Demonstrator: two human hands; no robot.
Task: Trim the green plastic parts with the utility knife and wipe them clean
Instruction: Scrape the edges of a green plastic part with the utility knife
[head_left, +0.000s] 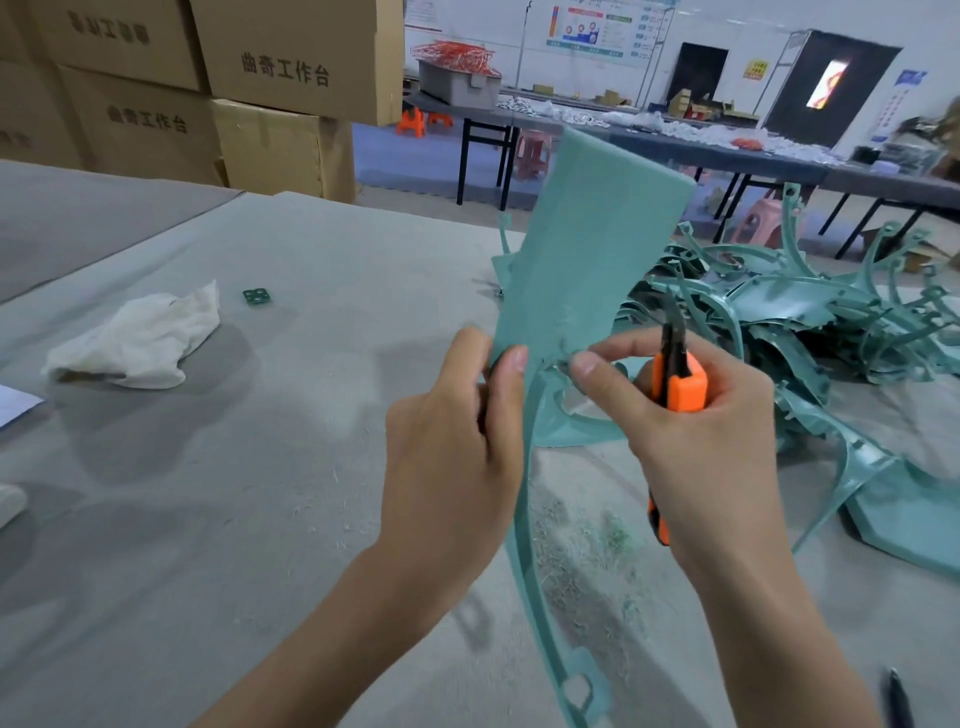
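Green plastic fills the middle of my view: the part (587, 249) I am trimming is held tilted above the grey table (260, 467), its flat panel pointing up and away from me and its long curved arm sweeping down between my wrists. My left hand (452, 441) pinches the panel's lower left corner, fingers (470, 358) curled round the edge and the thumb flat on the near face. My right hand (696, 431) grips the orange utility knife (680, 384) with the handle closed in the palm, the dark tip pointing up just beside the panel's lower right edge, and that thumb reaches across to press on the bottom of the panel close to the other thumb. Pale and green shavings (587, 540) lie scattered on the table under my hands. To my right sits a tangled heap of green parts (810, 312). Well to my left a crumpled white cloth (140, 338) rests on the table, with a small green piece (256, 296) near it, and cardboard boxes (291, 57) are stacked beyond the table's far left edge.
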